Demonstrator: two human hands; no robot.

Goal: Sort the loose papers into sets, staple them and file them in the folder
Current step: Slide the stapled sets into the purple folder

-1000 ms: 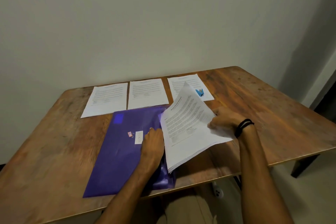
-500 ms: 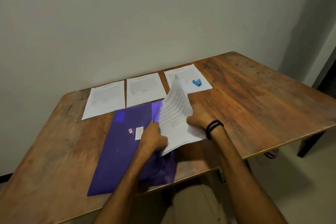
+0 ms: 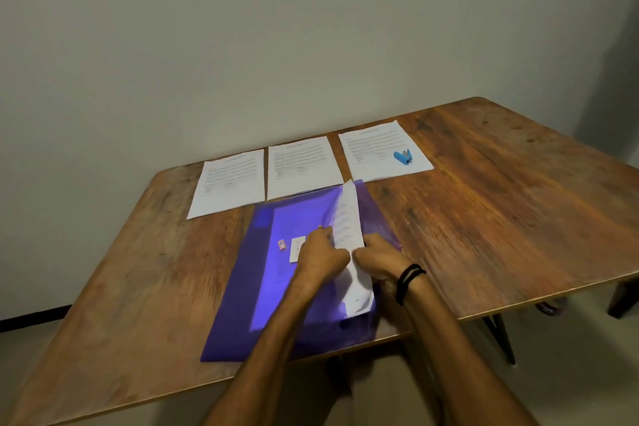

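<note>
A purple plastic folder [image 3: 269, 287] lies on the wooden table [image 3: 501, 218] in front of me. A white paper set [image 3: 347, 221] is partly inside it, with only a narrow strip showing at the folder's right edge. My left hand [image 3: 323, 252] grips the folder's top cover at that edge. My right hand [image 3: 378, 258] holds the paper set from the right. Three more paper sets lie in a row behind the folder: left [image 3: 230, 181], middle [image 3: 302, 166], right [image 3: 380, 149]. A small blue stapler [image 3: 403, 157] rests on the right set.
A grey wall stands right behind the table. A dark table leg [image 3: 499, 339] shows under the right front edge. The table's front edge runs just below the folder.
The paper set, raised and open to the right a second ago, has slid leftward into the folder. My right hand followed it in toward my left hand.
</note>
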